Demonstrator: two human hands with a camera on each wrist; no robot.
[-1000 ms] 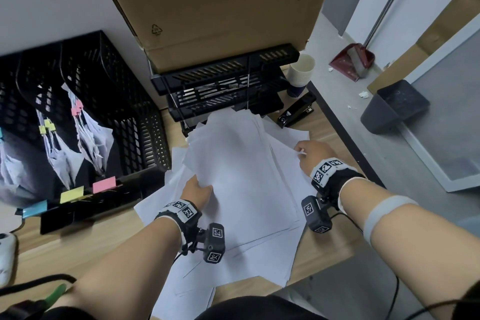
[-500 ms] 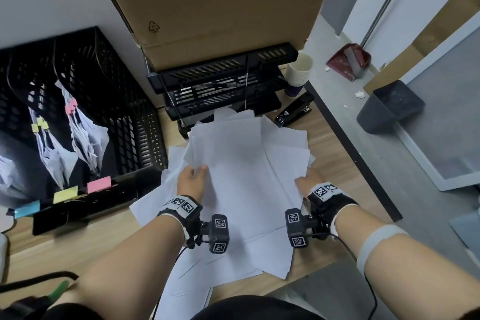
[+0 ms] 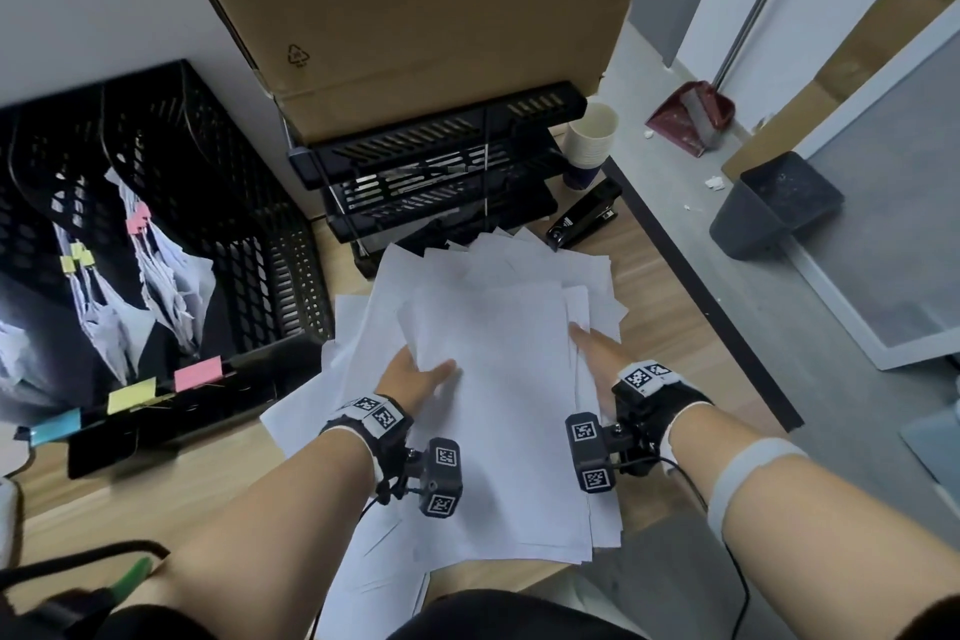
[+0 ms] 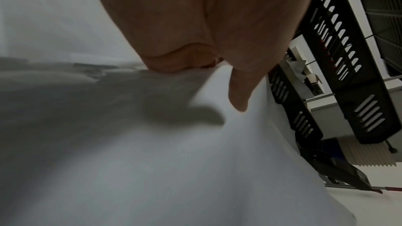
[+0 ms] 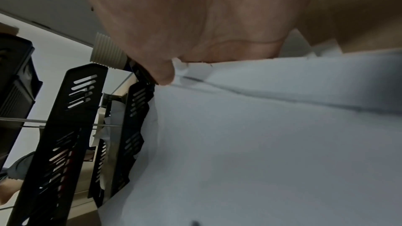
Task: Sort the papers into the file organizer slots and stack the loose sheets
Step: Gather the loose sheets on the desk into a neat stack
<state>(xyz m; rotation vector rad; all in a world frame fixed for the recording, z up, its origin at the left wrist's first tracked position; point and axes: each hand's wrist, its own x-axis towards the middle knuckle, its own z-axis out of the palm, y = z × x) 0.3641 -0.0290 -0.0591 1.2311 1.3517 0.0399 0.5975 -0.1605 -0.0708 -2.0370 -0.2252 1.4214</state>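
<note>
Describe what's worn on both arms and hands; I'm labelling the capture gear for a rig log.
Both forearms are bare. The left hand and right hand each wear a black wrist strap with white tags printed in black square codes. A small black camera block, also tagged, hangs under each wrist, with thin black cables. The right forearm has a pale grey band.

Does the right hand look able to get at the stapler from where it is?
Probably yes. The stapler lies uncovered on the desk ahead of the right hand, nothing between them but loose papers.
</note>
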